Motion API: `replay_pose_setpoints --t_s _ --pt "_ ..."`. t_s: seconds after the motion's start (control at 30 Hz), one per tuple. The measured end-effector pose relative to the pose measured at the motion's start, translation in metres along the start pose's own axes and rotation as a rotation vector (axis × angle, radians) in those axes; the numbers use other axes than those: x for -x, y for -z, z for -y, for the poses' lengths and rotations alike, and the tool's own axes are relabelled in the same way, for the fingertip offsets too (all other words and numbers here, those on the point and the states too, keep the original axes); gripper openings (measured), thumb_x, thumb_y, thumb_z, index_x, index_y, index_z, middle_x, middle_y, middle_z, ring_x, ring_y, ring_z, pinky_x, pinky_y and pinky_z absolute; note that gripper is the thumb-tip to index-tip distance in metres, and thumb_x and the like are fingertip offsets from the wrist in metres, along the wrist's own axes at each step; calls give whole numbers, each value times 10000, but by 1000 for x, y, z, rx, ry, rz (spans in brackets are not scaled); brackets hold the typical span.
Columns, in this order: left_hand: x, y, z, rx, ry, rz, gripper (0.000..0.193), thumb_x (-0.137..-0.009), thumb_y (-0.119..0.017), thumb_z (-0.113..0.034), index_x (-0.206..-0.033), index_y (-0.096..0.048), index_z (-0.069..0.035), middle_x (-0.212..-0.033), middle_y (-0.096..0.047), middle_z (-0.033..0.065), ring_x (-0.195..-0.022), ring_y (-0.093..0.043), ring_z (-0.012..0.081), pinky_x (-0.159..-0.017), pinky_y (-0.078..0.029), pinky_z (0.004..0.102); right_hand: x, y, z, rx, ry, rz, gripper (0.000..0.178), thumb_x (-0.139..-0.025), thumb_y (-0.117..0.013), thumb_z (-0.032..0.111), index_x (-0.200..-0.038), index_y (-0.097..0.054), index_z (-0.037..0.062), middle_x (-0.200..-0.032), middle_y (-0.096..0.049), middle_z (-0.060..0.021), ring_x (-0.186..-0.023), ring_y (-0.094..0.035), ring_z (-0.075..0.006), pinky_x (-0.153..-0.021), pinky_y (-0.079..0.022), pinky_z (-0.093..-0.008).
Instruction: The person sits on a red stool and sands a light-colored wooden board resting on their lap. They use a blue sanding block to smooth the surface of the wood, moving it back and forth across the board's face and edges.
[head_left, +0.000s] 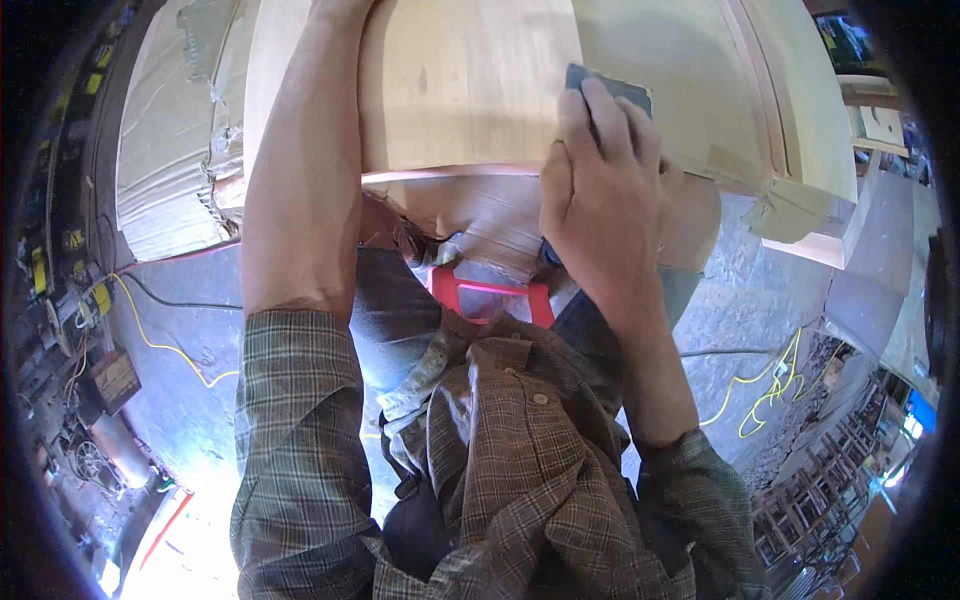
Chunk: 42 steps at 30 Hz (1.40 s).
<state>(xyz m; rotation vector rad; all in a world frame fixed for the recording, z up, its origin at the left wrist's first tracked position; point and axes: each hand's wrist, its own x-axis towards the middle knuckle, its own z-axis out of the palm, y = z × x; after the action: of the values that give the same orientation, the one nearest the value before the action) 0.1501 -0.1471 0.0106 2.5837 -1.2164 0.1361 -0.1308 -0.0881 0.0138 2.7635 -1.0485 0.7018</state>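
My right hand (pixel 605 190) presses a dark grey piece of sandpaper (pixel 630 92) flat against a pale wooden panel (pixel 470 90). Its fingers are bent over the sandpaper and cover most of it. The panel has a curved near edge and a raised wooden strip (pixel 755 80) on its right side. My left forearm (pixel 300 170) reaches across the panel's left part and runs out past the top edge, so the left hand is cut off from sight.
Torn cardboard (pixel 170 150) lies under the panel's left side and hangs below its near edge. A red stand (pixel 490 290) is between my legs. Yellow cords (pixel 170 345) cross the grey floor on both sides. Wooden pieces (pixel 820 470) are stacked at lower right.
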Motion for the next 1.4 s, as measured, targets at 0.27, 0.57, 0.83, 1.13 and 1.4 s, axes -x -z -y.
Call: replay_pose_setpoints --t_s 0.27,0.57,0.83,1.13,1.4 --pt "-4 -7 4 -7 28 -18 606 -959 -374 -495 -1448 -410 -139 -1521 -331 198 -1430 -235 403 -1160 -130 575 -5 3 4 -51 -36 78 367 -858 -538 185 -1197 -640 87 -1305 -569 -62 -1192 -522 -273 -900 -438 -468" --pt "-9 -16 4 4 6 -18 600 -960 -372 -493 -1438 -424 -134 -1516 -344 190 -1428 -245 396 -1160 -136 568 -48 -22 -15 -33 -17 116 414 -857 -534 209 -1243 -607 78 -1341 -538 -65 -1210 -500 -280 -907 -422 -476" --pt "-4 -6 8 45 13 -42 600 -957 -382 -493 -1438 -423 -138 -1524 -331 188 -1432 -230 397 -1162 -127 569 15 26 9 -218 129 213 396 -865 -549 180 -1248 -617 102 -1378 -520 -65 -1271 -470 -304 -961 -375 -460" --pt "2 -7 3 29 14 -75 591 -951 -395 -477 -1418 -448 -119 -1503 -369 182 -1415 -268 401 -1157 -148 575 8 9 19 -265 196 124 392 -756 -622 191 -1127 -651 67 -1283 -543 -70 -1185 -493 -284 -809 -385 -489" --pt "-1 -1 -1 56 -34 -109 511 -933 -455 -443 -1311 -535 -109 -1384 -489 185 -1335 -376 405 -1106 -233 596 -105 -50 23 -103 167 84 367 -766 -630 220 -1099 -655 71 -1210 -593 -58 -1132 -518 -261 -829 -384 -488"
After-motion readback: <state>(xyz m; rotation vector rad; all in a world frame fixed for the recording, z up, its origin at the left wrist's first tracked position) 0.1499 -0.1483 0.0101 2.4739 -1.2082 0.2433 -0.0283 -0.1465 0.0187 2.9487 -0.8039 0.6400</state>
